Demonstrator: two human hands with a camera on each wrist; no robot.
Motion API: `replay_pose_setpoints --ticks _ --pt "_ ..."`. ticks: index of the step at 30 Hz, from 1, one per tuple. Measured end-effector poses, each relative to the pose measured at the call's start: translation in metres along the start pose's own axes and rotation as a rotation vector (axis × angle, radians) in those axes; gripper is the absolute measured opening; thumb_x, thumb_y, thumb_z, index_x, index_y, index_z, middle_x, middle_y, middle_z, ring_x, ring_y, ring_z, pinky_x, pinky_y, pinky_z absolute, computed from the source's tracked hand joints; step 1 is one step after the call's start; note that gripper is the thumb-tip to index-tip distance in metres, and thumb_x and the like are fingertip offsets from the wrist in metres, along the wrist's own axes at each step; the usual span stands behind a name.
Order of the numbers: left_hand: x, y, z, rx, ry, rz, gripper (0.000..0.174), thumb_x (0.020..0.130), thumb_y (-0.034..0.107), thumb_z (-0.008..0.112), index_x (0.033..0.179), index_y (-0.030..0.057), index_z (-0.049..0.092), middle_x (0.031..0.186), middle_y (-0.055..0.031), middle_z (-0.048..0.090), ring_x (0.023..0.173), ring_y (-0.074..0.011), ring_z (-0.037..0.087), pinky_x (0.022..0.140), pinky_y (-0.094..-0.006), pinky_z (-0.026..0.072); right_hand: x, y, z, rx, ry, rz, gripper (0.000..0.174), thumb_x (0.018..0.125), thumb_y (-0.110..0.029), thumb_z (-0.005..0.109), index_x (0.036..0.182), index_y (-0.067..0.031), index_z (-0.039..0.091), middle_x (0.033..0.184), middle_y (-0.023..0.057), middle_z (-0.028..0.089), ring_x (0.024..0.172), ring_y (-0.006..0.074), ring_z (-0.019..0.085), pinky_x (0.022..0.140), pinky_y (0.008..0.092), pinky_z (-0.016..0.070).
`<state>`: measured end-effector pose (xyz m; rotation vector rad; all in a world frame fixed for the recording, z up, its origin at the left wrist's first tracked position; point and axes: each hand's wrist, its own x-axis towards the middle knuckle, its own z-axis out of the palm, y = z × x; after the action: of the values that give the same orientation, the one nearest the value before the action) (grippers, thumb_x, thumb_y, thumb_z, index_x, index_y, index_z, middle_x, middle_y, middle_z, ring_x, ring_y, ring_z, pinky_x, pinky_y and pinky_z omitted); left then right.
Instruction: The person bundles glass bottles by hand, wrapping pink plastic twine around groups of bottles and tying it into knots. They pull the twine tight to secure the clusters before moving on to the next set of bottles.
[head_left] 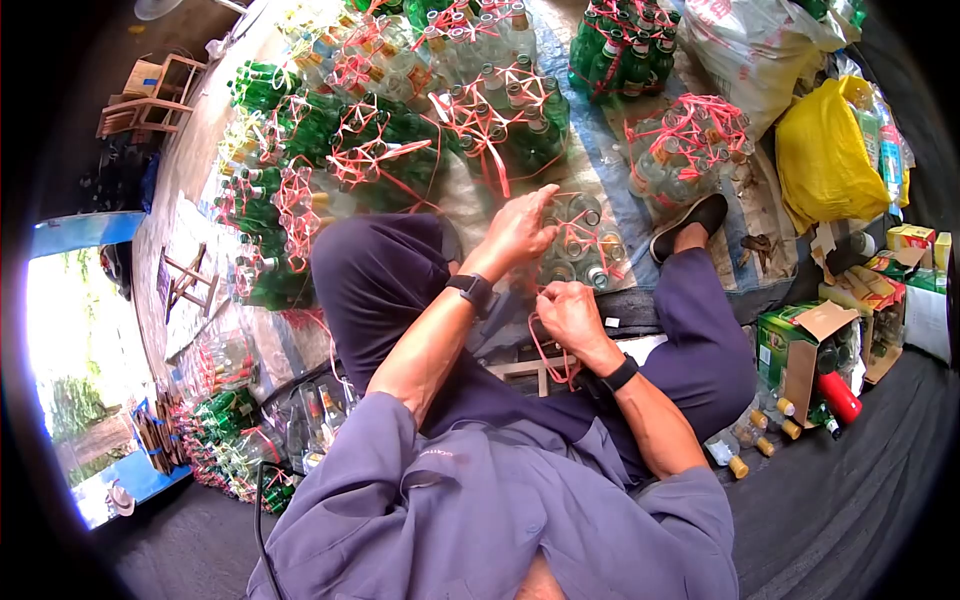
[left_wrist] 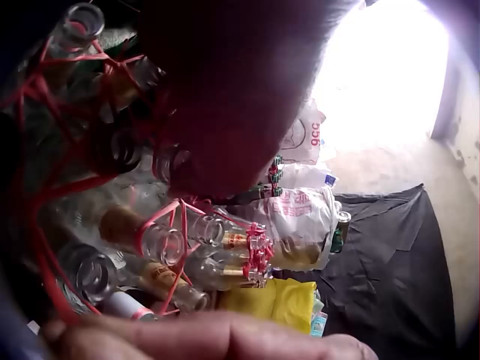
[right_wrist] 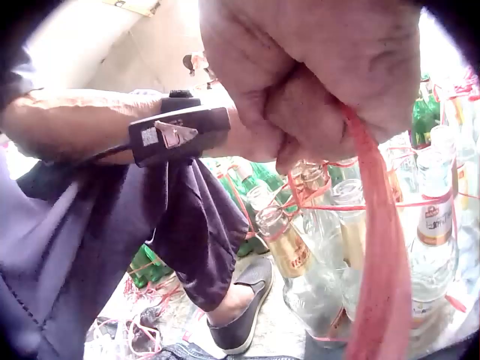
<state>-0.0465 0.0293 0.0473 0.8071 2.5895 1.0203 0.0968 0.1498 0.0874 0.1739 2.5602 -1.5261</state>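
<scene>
Right hand point(head_left: 575, 318) clamped on red plastic twine point(right_wrist: 382, 247) | left hand point(head_left: 515, 237), fingers extended | uneven pull could tip clear glass bottles point(right_wrist: 319, 289)

We hold our left hand point(head_left: 515, 235), fingers extended, beside a cluster of clear glass bottles point(head_left: 580, 240) laced with red strapping. Our right hand point(head_left: 573, 318) grips a red strap point(head_left: 545, 355) just below that cluster. Beyond our knees we see strapped bundles of green glass bottles point(head_left: 385, 130). To our right are a bulging yellow sack point(head_left: 825, 150), a white plastic bag point(head_left: 750, 50) and an open cardboard box point(head_left: 800, 365) with a red bottle point(head_left: 838, 396) beside it.
</scene>
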Motion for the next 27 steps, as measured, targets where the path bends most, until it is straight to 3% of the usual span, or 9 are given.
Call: replay_pose_setpoints --ticks 3,7,12,15,19,21,23,24,27 --pt "0.000 -0.013 -0.002 0.004 0.069 -0.004 0.063 0.078 0.020 0.073 0.136 0.0068 0.052 0.119 -0.0159 0.067 0.104 -0.0319 0.066 0.090 -0.0406 0.0518 0.006 -0.003 0.000 0.028 0.016 0.019 0.019 0.080 -0.011 0.057 0.073 0.0058 0.065 0.073 0.0277 0.063 0.073 0.0441 0.065 0.071 0.0482 0.0535" --pt "-0.013 -0.020 -0.012 -0.193 0.102 -0.348 0.056 0.082 0.024 0.071 0.133 0.0066 0.056 0.118 -0.0148 0.069 0.098 -0.0267 0.068 0.086 -0.0370 0.0528 0.003 0.000 0.004 0.022 0.039 0.004 0.020 0.080 -0.012 0.058 0.072 0.0055 0.066 0.071 0.0271 0.062 0.071 0.0436 0.065 0.070 0.0478 0.0535" --pt "-0.035 -0.031 -0.009 -0.248 0.188 -0.337 0.058 0.080 0.026 0.071 0.130 0.0014 0.057 0.120 -0.0193 0.067 0.112 -0.0304 0.065 0.098 -0.0378 0.0500 -0.001 0.005 0.006 -0.002 -0.001 -0.023 0.019 0.079 -0.012 0.058 0.073 0.0048 0.067 0.071 0.0265 0.063 0.070 0.0435 0.065 0.069 0.0477 0.0536" --pt "-0.047 -0.029 -0.009 -0.207 0.234 -0.299 0.058 0.077 0.025 0.071 0.128 -0.0003 0.058 0.120 -0.0239 0.066 0.114 -0.0357 0.064 0.097 -0.0396 0.0503 -0.002 0.006 0.004 -0.023 -0.010 -0.042 0.020 0.078 -0.012 0.058 0.075 0.0046 0.068 0.071 0.0267 0.063 0.069 0.0430 0.065 0.069 0.0474 0.0537" --pt "-0.057 -0.025 -0.017 -0.218 0.159 -0.262 0.063 0.075 0.026 0.073 0.132 0.0034 0.057 0.127 -0.0201 0.063 0.120 -0.0322 0.060 0.104 -0.0382 0.0459 -0.005 0.010 0.003 -0.068 -0.036 -0.015 0.021 0.079 -0.013 0.058 0.077 0.0050 0.068 0.068 0.0262 0.063 0.064 0.0389 0.066 0.065 0.0444 0.0532" --pt "-0.060 -0.023 -0.020 -0.150 0.114 -0.240 0.075 0.071 0.026 0.076 0.139 0.0056 0.050 0.137 -0.0213 0.056 0.127 -0.0351 0.054 0.107 -0.0400 0.0430 -0.006 0.010 0.001 -0.085 -0.048 -0.007 0.021 0.080 -0.014 0.059 0.078 0.0047 0.069 0.067 0.0245 0.063 0.061 0.0348 0.067 0.062 0.0414 0.0530" --pt "-0.068 -0.018 -0.020 0.029 0.122 -0.053 0.088 0.068 0.026 0.078 0.146 0.0081 0.041 0.147 -0.0223 0.045 0.135 -0.0372 0.046 0.111 -0.0406 0.0394 -0.008 0.008 -0.003 -0.063 -0.043 0.006 0.022 0.080 -0.014 0.059 0.077 0.0047 0.069 0.066 0.0243 0.063 0.060 0.0354 0.067 0.062 0.0421 0.0529" --pt "-0.070 -0.013 -0.023 -0.001 0.048 -0.055 0.099 0.065 0.030 0.082 0.150 0.0101 0.036 0.155 -0.0248 0.032 0.140 -0.0412 0.037 0.113 -0.0450 0.0349 -0.009 0.012 -0.001 -0.061 -0.018 -0.023 0.022 0.080 -0.014 0.059 0.077 0.0050 0.069 0.065 0.0236 0.063 0.059 0.0336 0.066 0.061 0.0418 0.0523" --pt "-0.081 0.006 -0.025 0.213 -0.052 -0.027 0.104 0.062 0.037 0.084 0.150 0.0115 0.036 0.158 -0.0281 0.024 0.144 -0.0430 0.029 0.113 -0.0502 0.0316 -0.011 0.018 0.000 -0.044 -0.008 -0.002 0.022 0.079 -0.014 0.059 0.076 0.0054 0.068 0.064 0.0230 0.063 0.057 0.0308 0.065 0.059 0.0412 0.0511"
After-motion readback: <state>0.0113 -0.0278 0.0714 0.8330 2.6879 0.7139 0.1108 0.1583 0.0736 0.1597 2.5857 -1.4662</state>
